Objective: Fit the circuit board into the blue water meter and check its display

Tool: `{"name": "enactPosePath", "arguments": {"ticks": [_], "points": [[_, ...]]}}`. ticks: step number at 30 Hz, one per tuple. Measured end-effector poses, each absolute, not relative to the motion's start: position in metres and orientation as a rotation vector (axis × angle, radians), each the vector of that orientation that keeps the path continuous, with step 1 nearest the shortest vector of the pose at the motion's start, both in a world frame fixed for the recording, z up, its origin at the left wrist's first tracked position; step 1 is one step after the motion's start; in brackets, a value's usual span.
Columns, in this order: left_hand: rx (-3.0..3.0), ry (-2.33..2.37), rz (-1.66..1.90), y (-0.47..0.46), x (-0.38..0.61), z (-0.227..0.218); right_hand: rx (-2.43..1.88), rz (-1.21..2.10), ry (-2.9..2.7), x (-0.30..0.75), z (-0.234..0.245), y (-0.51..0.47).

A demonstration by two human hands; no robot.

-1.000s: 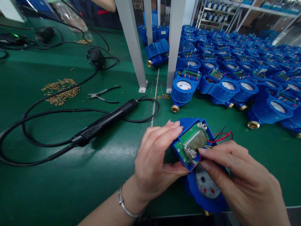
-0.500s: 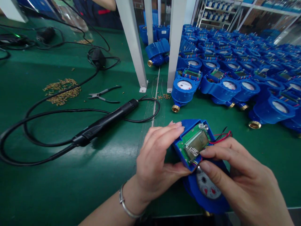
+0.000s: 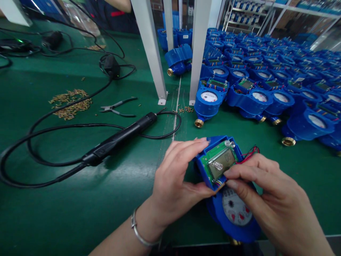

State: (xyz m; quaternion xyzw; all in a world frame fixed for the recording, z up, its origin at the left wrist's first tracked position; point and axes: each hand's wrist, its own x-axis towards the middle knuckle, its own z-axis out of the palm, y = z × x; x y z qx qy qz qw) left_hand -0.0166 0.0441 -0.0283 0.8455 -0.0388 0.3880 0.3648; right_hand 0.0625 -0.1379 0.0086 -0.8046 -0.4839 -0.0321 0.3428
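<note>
A blue water meter [image 3: 215, 220] is tilted near the table's front edge, its round dial partly covered by my right hand. In its open upper housing sits a green circuit board [image 3: 210, 156] with a grey display [image 3: 226, 160] and a coiled spring [image 3: 217, 166] lying over it. My left hand [image 3: 178, 174] is closed around the housing's left side, fingers at the top edge and thumb below. The thumb and forefinger of my right hand [image 3: 269, 192] pinch at the housing's lower right rim; what lies between them is hidden. Red and black wires [image 3: 249, 153] loop out behind those fingers.
A black electric screwdriver [image 3: 119, 138] with its cable, pliers [image 3: 118, 106] and a heap of brass screws [image 3: 70, 103] lie on the left of the green table [image 3: 128, 209]. White posts [image 3: 149, 49] stand ahead. Many blue meters [image 3: 255, 96] fill the right. A person [image 3: 112, 14] is across the table.
The housing has shifted slightly left and tilted. My right fingertips have moved a little left along its rim, and more of the dial shows. The red and black wires have shifted too.
</note>
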Motion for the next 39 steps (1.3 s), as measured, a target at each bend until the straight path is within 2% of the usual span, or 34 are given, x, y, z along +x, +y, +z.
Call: {"name": "enactPosePath", "arguments": {"ticks": [8, 16, 26, 39], "points": [[2.166, -0.125, 0.839, 0.051, -0.017, -0.025, -2.174, -0.174, -1.346, 0.068, 0.004, -0.142], [1.972, -0.060, 0.823, 0.049, -0.016, -0.029, -2.236, -0.762, -1.280, 0.047, 0.000, -0.125], [1.857, -0.019, 0.832, 0.041, -0.018, -0.030, -2.105, -0.853, -1.057, 0.044, -0.010, -0.135], [1.812, -0.045, 0.866, 0.037, -0.016, -0.030, -2.195, -0.504, -1.264, 0.039, -0.012, -0.140]]}}
